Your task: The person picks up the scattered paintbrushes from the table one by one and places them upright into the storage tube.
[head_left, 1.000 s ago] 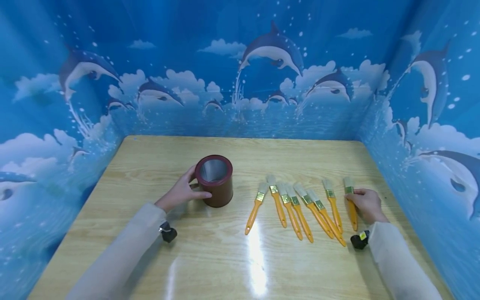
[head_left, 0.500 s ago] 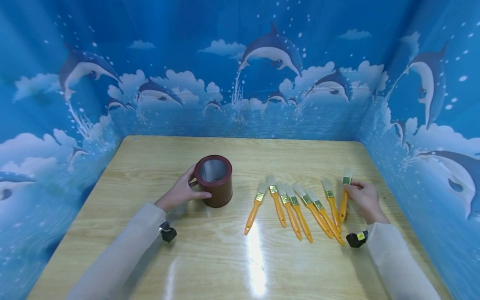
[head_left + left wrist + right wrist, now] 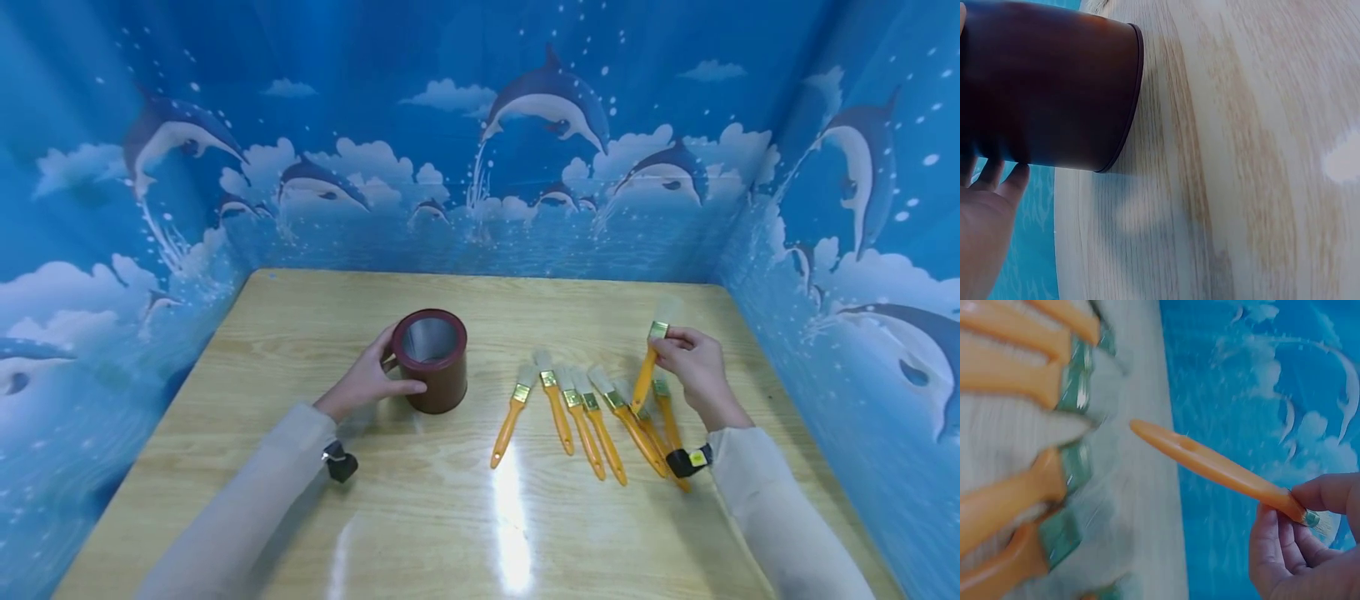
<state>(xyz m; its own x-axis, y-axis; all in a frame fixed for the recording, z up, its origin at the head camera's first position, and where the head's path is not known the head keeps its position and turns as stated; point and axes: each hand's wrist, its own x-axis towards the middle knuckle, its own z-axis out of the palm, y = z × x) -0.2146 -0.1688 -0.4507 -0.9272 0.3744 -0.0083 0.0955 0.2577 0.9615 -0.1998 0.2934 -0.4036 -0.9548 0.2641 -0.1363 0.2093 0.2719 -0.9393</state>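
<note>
A dark brown, round metal can [image 3: 442, 385] with a grey inside stands upright on the table. My left hand [image 3: 366, 379] grips it from the left, thumb across its front and the other fingers round the far side. In the left wrist view the fingertips touch the wall of the can [image 3: 1047, 87]. My right hand [image 3: 697, 367] holds a flat paintbrush [image 3: 645, 375] by the handle close to the metal band, bristles up. In the right wrist view this paintbrush [image 3: 1210, 465] is pinched between thumb and fingers, raised above the other brushes.
Several more paintbrushes [image 3: 573, 408] with orange handles lie in a loose row on the wooden table [image 3: 420, 517], bristles toward the back. A blue dolphin-print curtain [image 3: 420, 125] closes off the back and both sides.
My right hand has lifted the rightmost paintbrush off the table and carried it left, over the nearest lying brushes. The left hand and can have stayed in place.
</note>
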